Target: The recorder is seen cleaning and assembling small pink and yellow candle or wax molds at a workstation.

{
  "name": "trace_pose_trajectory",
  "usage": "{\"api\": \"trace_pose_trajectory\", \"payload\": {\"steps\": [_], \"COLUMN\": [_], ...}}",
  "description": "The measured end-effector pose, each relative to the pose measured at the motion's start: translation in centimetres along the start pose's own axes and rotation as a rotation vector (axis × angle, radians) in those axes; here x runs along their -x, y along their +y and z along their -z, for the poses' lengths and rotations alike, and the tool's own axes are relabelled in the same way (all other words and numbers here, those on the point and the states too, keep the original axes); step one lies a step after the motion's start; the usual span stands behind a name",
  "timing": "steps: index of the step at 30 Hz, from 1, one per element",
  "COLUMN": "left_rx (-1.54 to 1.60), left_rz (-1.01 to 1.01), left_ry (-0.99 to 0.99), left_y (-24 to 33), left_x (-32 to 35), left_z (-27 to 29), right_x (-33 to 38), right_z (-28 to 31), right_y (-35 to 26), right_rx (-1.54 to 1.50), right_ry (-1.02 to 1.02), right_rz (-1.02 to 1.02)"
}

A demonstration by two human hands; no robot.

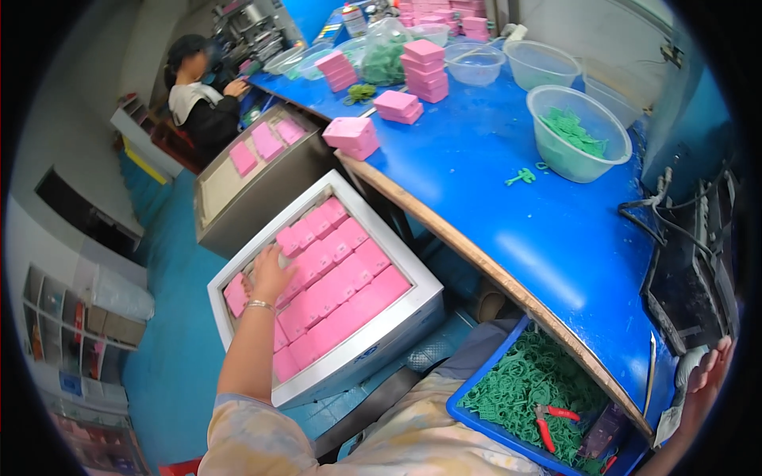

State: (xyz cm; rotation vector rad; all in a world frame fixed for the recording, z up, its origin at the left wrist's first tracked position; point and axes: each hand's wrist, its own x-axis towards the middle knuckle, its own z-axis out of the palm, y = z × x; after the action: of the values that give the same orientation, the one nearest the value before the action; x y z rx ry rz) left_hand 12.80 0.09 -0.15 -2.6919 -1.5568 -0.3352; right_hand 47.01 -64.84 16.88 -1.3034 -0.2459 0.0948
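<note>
Here's the blue table [476, 174] between our hands, the white crate [427, 287] under our left hand [274, 276]; whether our right hand [700, 387] grips anything, we can't tell; our left's open, fingers spread over the crate's pink boxes [340, 252]!

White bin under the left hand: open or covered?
Open: no lid over the white bin; rows of pink blocks show inside its rim.
</note>
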Motion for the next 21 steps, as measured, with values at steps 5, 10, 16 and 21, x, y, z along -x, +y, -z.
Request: {"api": "trace_pose_trajectory", "payload": {"steps": [5,10,16,21], "left_rx": [0.129,0.157,0.007,0.2], "left_rz": [-0.218,-0.25,-0.164,-0.16], "left_ry": [-0.009,-0.245,-0.22,0.08], "left_y": [5.4,6.0,5.0,5.5], "left_x": [-7.7,-13.5,-16.6,-15.1], "left_z": [-4.4,-8.1,-8.7,-8.0], "right_x": [4.2,6.1,5.6,4.9], "right_z": [-4.1,-8.2,-6.4,-5.4], "right_y": [0.6,-0.9,1.3,2.3], "right_rx": [0.671,1.364,1.445,1.629], "right_ry": [0.166,0.0,-0.119,-0.058], "right_rz": [0.115,0.224,0.199,0.395]}}
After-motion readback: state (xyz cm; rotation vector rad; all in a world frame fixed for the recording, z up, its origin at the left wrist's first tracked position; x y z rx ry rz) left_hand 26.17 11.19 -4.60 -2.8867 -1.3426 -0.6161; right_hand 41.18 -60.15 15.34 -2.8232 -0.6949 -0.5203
